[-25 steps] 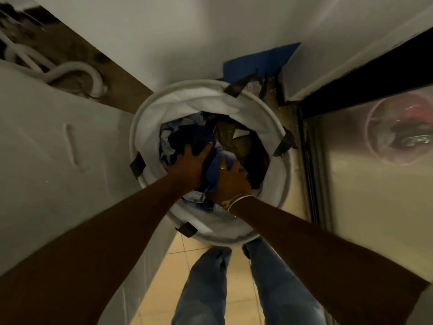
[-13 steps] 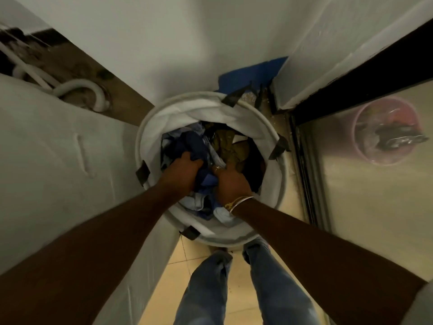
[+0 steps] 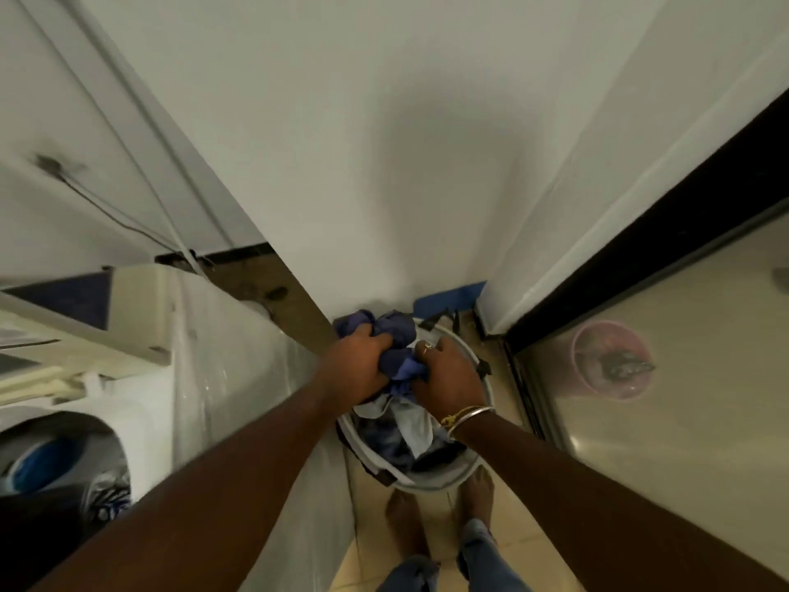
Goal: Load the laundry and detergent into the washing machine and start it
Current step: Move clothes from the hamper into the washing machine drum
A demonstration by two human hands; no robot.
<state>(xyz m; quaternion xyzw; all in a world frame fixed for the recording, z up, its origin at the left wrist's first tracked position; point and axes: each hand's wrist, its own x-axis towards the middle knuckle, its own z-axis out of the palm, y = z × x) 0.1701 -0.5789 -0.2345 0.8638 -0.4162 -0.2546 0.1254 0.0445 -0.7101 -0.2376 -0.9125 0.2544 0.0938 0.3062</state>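
A round white laundry basket stands on the floor against the wall, holding dark and pale clothes. Above its rim I hold a bundle of blue and purple laundry. My left hand grips the bundle from the left and my right hand, with a ring and bangles at the wrist, grips it from the right. A pale piece of cloth hangs from the bundle into the basket. The washing machine stands at the left, white, its open drum showing blue fabric inside.
A white wall fills the middle. A glass door with a dark frame runs along the right, with a pink tub behind it. A blue object sits behind the basket. My bare feet stand on beige tiles.
Both hands closed on the clothes and lifted a bundle up out of the basket. My head rose and turned, bringing the washing machine and its drum into view at the left.
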